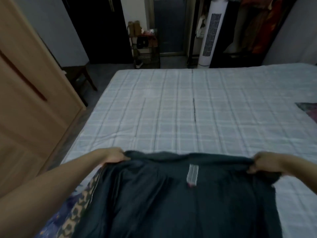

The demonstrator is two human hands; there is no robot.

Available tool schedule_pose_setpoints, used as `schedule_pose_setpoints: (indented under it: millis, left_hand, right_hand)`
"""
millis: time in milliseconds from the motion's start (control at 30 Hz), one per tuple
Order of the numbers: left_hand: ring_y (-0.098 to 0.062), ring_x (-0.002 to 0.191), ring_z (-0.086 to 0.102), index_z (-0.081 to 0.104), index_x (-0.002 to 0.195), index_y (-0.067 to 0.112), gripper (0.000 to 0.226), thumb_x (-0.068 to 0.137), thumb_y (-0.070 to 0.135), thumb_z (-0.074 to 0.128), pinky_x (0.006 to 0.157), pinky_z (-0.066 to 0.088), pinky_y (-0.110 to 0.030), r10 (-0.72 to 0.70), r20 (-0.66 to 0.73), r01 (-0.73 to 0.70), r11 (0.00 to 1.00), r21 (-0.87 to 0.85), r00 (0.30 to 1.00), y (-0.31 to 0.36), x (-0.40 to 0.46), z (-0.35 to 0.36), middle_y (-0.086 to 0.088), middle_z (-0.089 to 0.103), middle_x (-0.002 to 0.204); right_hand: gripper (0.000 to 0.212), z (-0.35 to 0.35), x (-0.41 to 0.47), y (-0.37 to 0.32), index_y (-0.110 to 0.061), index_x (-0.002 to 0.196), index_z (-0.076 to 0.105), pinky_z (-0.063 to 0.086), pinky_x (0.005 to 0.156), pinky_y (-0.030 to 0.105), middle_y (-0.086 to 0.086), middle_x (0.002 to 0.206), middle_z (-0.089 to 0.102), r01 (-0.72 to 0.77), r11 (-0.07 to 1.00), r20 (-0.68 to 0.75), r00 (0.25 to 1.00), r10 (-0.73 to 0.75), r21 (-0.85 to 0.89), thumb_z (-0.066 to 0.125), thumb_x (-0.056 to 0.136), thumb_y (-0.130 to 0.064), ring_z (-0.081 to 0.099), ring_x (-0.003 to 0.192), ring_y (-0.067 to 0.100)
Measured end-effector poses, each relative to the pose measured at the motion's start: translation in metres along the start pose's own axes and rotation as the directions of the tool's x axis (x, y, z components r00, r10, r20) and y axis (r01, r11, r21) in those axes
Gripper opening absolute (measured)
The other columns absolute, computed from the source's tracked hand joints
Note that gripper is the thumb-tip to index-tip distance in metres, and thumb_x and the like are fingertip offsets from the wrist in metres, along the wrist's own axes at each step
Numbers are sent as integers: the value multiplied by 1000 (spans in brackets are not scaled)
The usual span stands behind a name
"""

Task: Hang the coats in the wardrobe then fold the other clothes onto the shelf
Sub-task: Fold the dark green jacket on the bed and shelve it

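Now holding dark garment [180, 200] stretched between both hands, over near edge of bed [171, 109]. My left hand [115, 156] is pinching its top edge at left corner, fingers curled on cloth. My right hand [260, 163] is gripping right corner same way. White label [192, 176] is showing midway between my hands. Patterned cloth [75, 212] is lying under garment, below left hand.

Beyond the held dark garment [180, 194], the checked bed [188, 109] lies open; a wardrobe door [30, 100], apparently shut, flanks its left.
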State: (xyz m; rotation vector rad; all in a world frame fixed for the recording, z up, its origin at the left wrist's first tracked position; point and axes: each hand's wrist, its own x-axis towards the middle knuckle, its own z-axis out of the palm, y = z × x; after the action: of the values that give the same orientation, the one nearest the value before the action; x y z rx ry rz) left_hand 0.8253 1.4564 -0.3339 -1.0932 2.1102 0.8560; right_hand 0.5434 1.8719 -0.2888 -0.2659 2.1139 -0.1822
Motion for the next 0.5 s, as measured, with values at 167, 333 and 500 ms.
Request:
schedule_pose_setpoints:
  millis: [167, 333, 500]
  left_hand:
    - [-35, 113, 58, 63, 118, 0, 41, 96, 34, 54, 82, 41, -28, 55, -464, -139, 979, -149, 884, 98, 120, -31, -23, 61, 124]
    - [-38, 122, 51, 51, 131, -1, 46, 94, 25, 57, 99, 40, -36, 32, -673, -267, 931, -249, 739, 150, 215, -26, -25, 54, 133]
    - [-17, 142, 26, 44, 140, 11, 53, 91, 20, 59, 114, 19, -18, 435, -683, -621, 783, -35, 587, 128, 203, 45, -8, 31, 151]
  right_hand:
    - [15, -50, 149, -73, -8, 88, 71, 52, 72, 35, 19, 83, 66, 49, 992, -674, 729, -117, -119, 65, 83, -20, 64, 81, 34]
    - [50, -48, 220, -111, -5, 134, 53, 40, 106, 40, 19, 135, 55, 321, 918, -782, 623, -19, 234, 60, 88, -23, 50, 125, 35]
    - [54, 79, 191, -89, -24, 130, 52, 32, 101, 16, -1, 131, 52, 679, 725, -854, 440, -276, 115, 48, 78, -12, 49, 121, 10]
